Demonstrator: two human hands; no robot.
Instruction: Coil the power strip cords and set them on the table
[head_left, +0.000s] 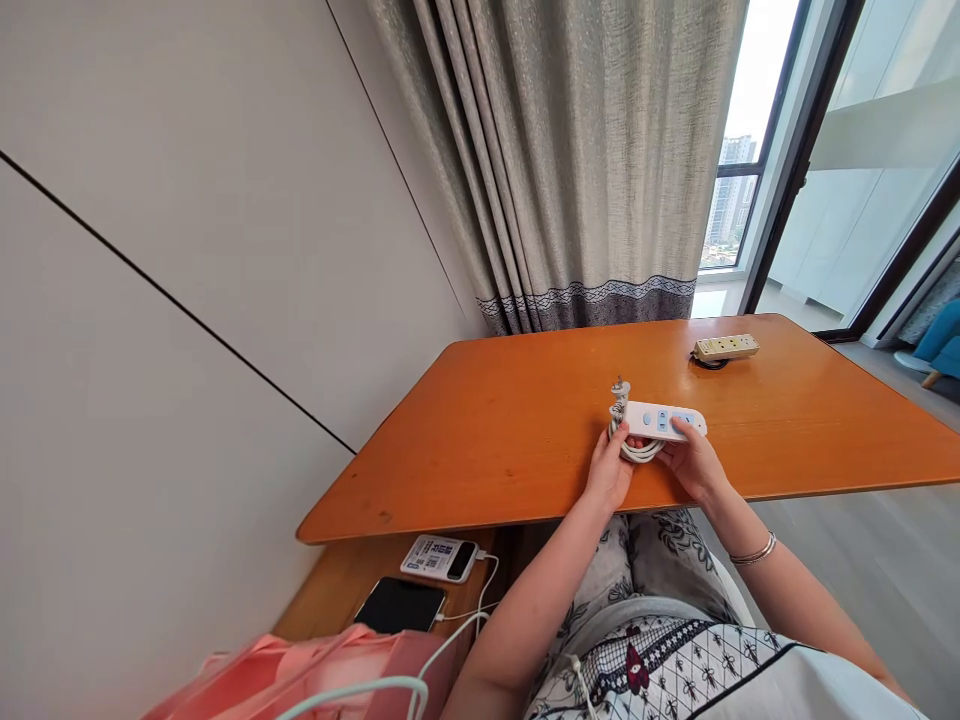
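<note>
A white power strip [667, 421] with pale blue sockets is held between both hands, above the near part of the orange-brown table. My left hand [611, 466] is closed around its left end and the white cord [639, 453], which is bundled in loops beneath the strip. The cord's plug [620, 390] sticks up at the strip's left end. My right hand [691, 456] grips the right end, its thumb on top near the sockets and its fingers partly hidden underneath.
Toward the table's [480, 430] far right lies a cream power strip [725, 347] with a dark cord. Below the table's left edge are a white power bank [439, 558], a black phone [401, 604] with cables and a pink bag [330, 672]. A curtain [592, 150] hangs behind.
</note>
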